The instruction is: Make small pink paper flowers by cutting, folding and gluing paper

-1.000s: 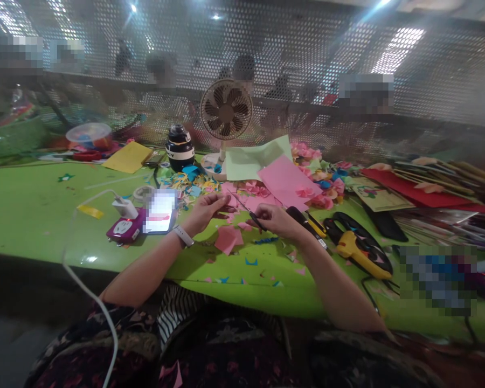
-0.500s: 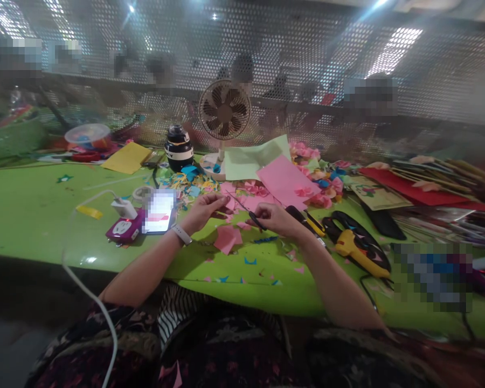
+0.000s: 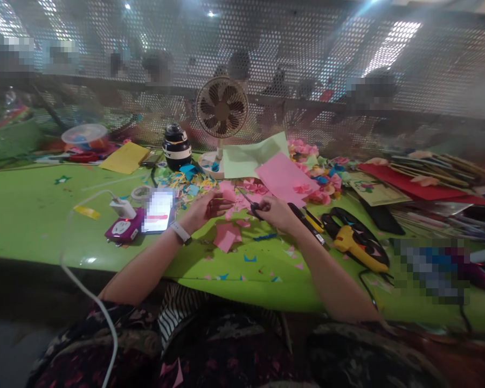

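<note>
This looks like a paper-craft workshop: a green counter (image 3: 36, 215) strewn with coloured paper offcuts (image 3: 250, 260), heaped paper flowers (image 3: 323, 186), scissors (image 3: 256, 211) and a yellow hot-glue gun (image 3: 353, 245), set against a perforated metal screen (image 3: 299, 48).

We've got scissors (image 3: 256, 210) in our right hand (image 3: 272, 212), phone (image 3: 158, 213) on the counter (image 3: 48, 215) just left of our left hand (image 3: 208, 208), socket block (image 3: 123, 229) left of that. Fan (image 3: 222, 108) behind the left hand, bottle (image 3: 177, 148) left of fan. Behind the right hand: upper sheet (image 3: 283, 177) over lower sheet (image 3: 242, 161), paper flowers (image 3: 321, 180) behind and right. Glue gun (image 3: 351, 243) right of it. Paper piece (image 3: 227, 237) before and between both.
</note>
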The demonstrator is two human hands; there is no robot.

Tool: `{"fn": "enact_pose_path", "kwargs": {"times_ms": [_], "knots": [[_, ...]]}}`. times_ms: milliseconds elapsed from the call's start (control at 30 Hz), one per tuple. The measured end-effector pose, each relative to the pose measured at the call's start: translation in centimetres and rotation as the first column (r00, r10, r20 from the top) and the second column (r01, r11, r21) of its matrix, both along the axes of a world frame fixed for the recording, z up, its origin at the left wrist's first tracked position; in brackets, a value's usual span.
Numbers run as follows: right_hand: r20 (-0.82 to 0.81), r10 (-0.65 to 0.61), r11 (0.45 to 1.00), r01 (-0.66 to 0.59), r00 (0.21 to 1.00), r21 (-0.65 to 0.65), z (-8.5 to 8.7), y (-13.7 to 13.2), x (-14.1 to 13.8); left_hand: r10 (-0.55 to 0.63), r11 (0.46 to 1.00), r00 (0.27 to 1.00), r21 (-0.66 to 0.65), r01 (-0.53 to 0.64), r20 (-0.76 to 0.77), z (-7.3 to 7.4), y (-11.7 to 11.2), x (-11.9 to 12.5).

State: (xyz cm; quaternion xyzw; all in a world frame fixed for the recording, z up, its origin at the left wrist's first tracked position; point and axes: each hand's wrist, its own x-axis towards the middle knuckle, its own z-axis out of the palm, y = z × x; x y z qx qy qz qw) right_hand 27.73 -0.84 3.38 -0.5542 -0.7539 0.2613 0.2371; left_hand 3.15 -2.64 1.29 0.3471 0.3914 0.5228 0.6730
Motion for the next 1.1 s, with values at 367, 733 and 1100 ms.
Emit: {"fn": "enact_pose_path", "kwargs": {"times_ms": [367,733,1100], "knots": [[0.386,-0.152,0.986,0.113,0.91,0.122,-0.73,0.67,0.29,-0.012,0.998,0.999,0.054,0.014,-0.048,-0.89,0.31,-0.34],[0.528,-0.135,0.99,0.135,0.839,0.038,-1.03,0.42,-0.52,0.059,0.992,0.985,0.122,-0.039,-0.162,-0.66,0.29,-0.3],[0.563,-0.149,0.989,0.128,0.813,0.077,-0.82,0.1,-0.52,0.143,0.98,0.952,0.17,-0.099,-0.27,-0.72,0.1,-0.16]]}}
